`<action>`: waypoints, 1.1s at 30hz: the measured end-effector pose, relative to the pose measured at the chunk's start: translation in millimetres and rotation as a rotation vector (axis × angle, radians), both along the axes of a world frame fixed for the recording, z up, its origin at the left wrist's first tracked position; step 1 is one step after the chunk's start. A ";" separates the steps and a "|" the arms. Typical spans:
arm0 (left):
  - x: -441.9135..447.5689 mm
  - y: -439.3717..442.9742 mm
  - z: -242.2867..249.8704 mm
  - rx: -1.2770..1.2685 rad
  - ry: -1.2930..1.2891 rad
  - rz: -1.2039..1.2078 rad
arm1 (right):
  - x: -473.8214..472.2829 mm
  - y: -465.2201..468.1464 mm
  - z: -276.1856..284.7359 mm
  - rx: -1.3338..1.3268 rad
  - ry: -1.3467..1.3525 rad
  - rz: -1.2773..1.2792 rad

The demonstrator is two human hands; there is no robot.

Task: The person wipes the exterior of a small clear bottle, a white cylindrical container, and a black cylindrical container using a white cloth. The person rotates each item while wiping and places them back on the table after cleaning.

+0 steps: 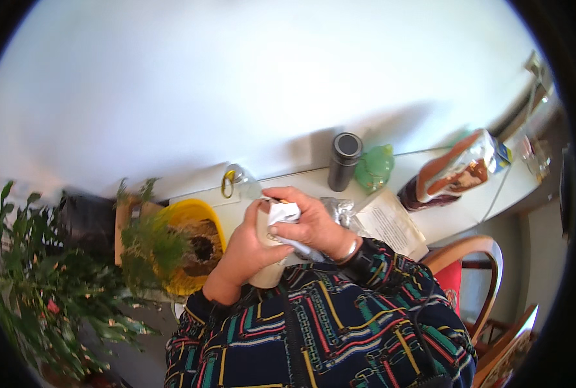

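Observation:
My left hand [239, 257] is wrapped around a cream cylindrical container [266, 278], tilted in front of my chest. On the container's upper part, my right hand [314, 218] pinches a crumpled white cloth or paper [284, 212] between thumb and fingers. A greyish tail of fabric [303, 248] hangs below that hand. Much of the container's upper end is hidden behind the fingers and the white piece. Just behind the hands lies a clear glass vessel [246, 183] with a yellow ring at its mouth.
A white table [312, 180] runs along the wall. On it are a dark tumbler [345, 162], a green translucent object [375, 167], crinkled clear plastic [339, 211], a printed booklet [390, 223] and a bagged item [458, 167]. A yellow planter [216, 213] and leafy plants [64, 286] crowd the left; a wooden chair [489, 257] stands right.

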State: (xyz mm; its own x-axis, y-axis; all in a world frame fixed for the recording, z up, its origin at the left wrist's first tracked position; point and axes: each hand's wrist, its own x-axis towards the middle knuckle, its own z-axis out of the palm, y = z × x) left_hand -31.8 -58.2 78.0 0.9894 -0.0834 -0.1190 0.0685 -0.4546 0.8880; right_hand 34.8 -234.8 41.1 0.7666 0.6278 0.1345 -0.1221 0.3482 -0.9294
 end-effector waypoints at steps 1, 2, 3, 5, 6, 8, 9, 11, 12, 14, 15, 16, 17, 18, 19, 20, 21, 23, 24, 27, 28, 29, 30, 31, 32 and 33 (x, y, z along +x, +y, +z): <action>-0.2 -0.8 0.8 0.060 -0.040 0.017 | -0.4 0.1 0.3 -0.015 -0.016 -0.025; -2.0 -0.9 2.0 0.092 -0.041 0.015 | 3.4 -2.7 0.4 -0.034 -0.117 -0.016; -2.0 -0.7 2.1 -0.014 0.016 0.015 | 6.5 -6.7 0.4 -0.012 -0.123 0.028; -3.4 1.9 2.1 -0.273 0.126 0.033 | 12.7 -14.2 0.3 0.033 -0.140 0.124; -3.4 2.1 1.1 -0.346 0.140 0.010 | 13.8 -14.7 0.2 0.023 -0.142 0.138; -1.2 3.1 -0.3 -0.310 0.133 -0.025 | 13.2 -14.6 0.1 -0.046 -0.162 0.107; -0.1 3.0 -0.6 -0.316 0.151 -0.032 | 10.8 -12.3 -0.1 -0.091 -0.182 0.088; 1.0 -1.3 -1.6 -0.216 0.095 -0.029 | 7.5 -8.0 -0.8 -0.094 -0.131 0.023; 1.5 -3.9 -1.6 -0.182 0.108 -0.006 | 6.6 -5.5 -1.4 -0.099 -0.123 -0.012; -0.7 -4.8 2.3 -0.100 0.086 -0.019 | 5.4 -4.9 -2.4 -0.076 -0.093 -0.038; -1.8 -4.1 4.8 -0.062 0.092 -0.016 | 6.5 -5.7 -2.9 -0.048 -0.071 -0.029; -1.8 -2.4 7.1 -0.229 0.135 -0.025 | 7.6 -7.8 -3.2 -0.034 -0.061 -0.020; -2.1 0.1 9.4 -0.399 0.175 -0.031 | 9.0 -11.4 -3.4 0.067 0.002 -0.026; -2.8 2.0 10.8 -0.569 0.215 -0.033 | 10.6 -16.0 -3.4 0.156 0.055 -0.029; -2.6 3.0 11.1 -0.655 0.248 -0.071 | 12.1 -19.5 -2.9 0.254 0.103 -0.027; -1.8 3.3 10.8 -0.740 0.279 -0.103 | 13.9 -21.2 -2.1 0.353 0.124 -0.032; -2.0 4.7 11.1 -0.832 0.313 -0.122 | 14.8 -23.7 -0.8 0.394 0.118 -0.010; -6.1 -0.5 8.5 -0.867 0.417 -0.150 | 15.1 -24.4 1.7 0.390 0.027 0.029; -7.0 -2.3 7.8 -0.864 0.431 -0.164 | 13.8 -25.5 3.0 0.368 0.018 0.053; -9.7 -6.5 9.3 -0.836 0.450 -0.168 | 9.7 -26.8 5.7 0.294 0.148 0.027; -9.9 -7.4 10.9 -0.826 0.445 -0.161 | 8.1 -27.0 6.3 0.289 0.192 0.030; -10.7 -8.2 13.0 -0.723 0.375 -0.164 | 7.1 -26.7 6.7 0.284 0.192 0.015; -11.2 -9.0 15.2 -0.621 0.301 -0.163 | 6.1 -26.3 6.8 0.280 0.192 -0.002; -11.4 -10.0 17.4 -0.520 0.211 -0.163 | 5.5 -25.8 6.8 0.277 0.189 -0.022; -11.7 -11.2 19.4 -0.411 0.165 -0.151 | 5.7 -24.4 6.5 0.269 0.153 -0.050; -11.9 -12.2 21.3 -0.302 0.104 -0.139 | 5.1 -23.4 6.1 0.269 0.165 -0.062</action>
